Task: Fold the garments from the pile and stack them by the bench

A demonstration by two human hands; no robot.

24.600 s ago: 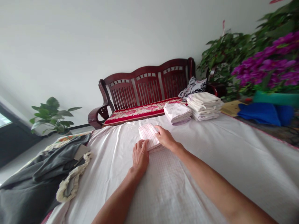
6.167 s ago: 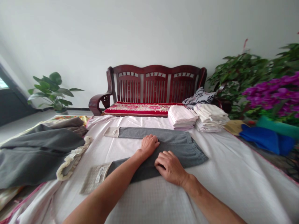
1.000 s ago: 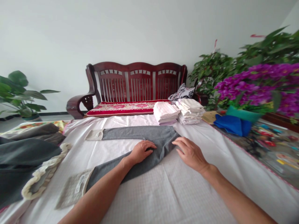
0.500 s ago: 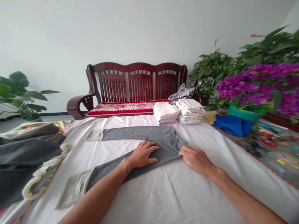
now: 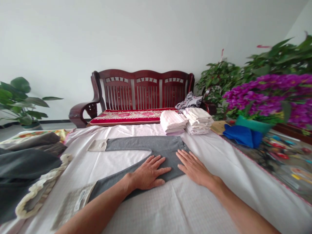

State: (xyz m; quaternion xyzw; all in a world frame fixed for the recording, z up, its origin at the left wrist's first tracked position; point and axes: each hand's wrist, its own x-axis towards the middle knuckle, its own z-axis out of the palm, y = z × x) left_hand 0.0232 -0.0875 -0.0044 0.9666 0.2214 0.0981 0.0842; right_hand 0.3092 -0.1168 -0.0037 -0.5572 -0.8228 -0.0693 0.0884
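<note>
Grey trousers [image 5: 161, 146] lie flat on the near middle of the desk [image 5: 243, 182], which is covered by a white cloth. The waist is to the right and the two legs run apart to the left.

- **Left hand** [image 5: 148, 174]: palm down on the seat of the trousers, fingers [image 5: 158, 161] straight, spread and gripping nothing.
- **Right hand** [image 5: 193, 167]: palm down just beside the left hand at the waist edge, fingers [image 5: 184, 156] extended, flat and holding nothing. The two hands are close together but not touching.
- **Trouser legs**: each ends in a beige ribbed cuff. The far cuff [image 5: 97, 145] lies flat, and the near cuff [image 5: 73, 203] shows a sewn-in label.
- **Left edge of the desk**: a heap of dark grey garments [image 5: 21, 169] with a cream ruffled trim [image 5: 39, 191].
- **Far edge**: a stack of pink striped folded cloths [image 5: 172, 123] touches a stack of white folded cloths [image 5: 197, 120].
- **Right of the stacks**: a blue cloth [image 5: 240, 135] lies below purple flowers [image 5: 268, 94].
- **Behind the desk**: a dark wooden settee [image 5: 141, 94] with a red cushion [image 5: 131, 116] and a black-and-white patterned pillow [image 5: 188, 101] stands against the wall. A potted plant [image 5: 19, 100] stands at far left.
</note>
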